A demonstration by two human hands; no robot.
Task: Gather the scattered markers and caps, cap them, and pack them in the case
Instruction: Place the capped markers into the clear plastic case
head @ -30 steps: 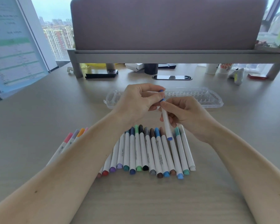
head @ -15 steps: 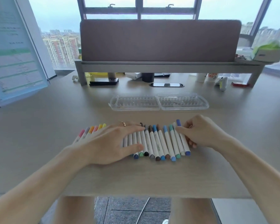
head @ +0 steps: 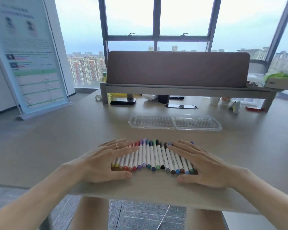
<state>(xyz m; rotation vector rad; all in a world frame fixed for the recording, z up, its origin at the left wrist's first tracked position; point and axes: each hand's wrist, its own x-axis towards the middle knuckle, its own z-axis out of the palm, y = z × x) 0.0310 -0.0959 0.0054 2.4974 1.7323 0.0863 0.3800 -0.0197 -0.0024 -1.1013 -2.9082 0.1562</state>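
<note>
Capping looks done, as far as I can judge: every marker in the row of markers (head: pixel 154 157) shows a coloured cap at both ends, and I see no loose caps on the tabletop (head: pixel 73 138). Gathering also appears finished; the markers lie side by side, touching, in one fan near the front edge. Packing is not yet begun.

My left hand (head: pixel 105 161) lies flat on the 9 o'clock end of the row, my right hand (head: pixel 204 165) flat on the 3 o'clock end. Both grips are open, fingers spread, pressing rather than holding anything.

The case (head: pixel 175 122) sits at 12 o'clock from the row, well apart from it. It is clear plastic, lies opened flat in two ribbed halves, and holds nothing.

Marker barrels are white, caps running from yellow through red, purple, blue and green to brown.
</note>
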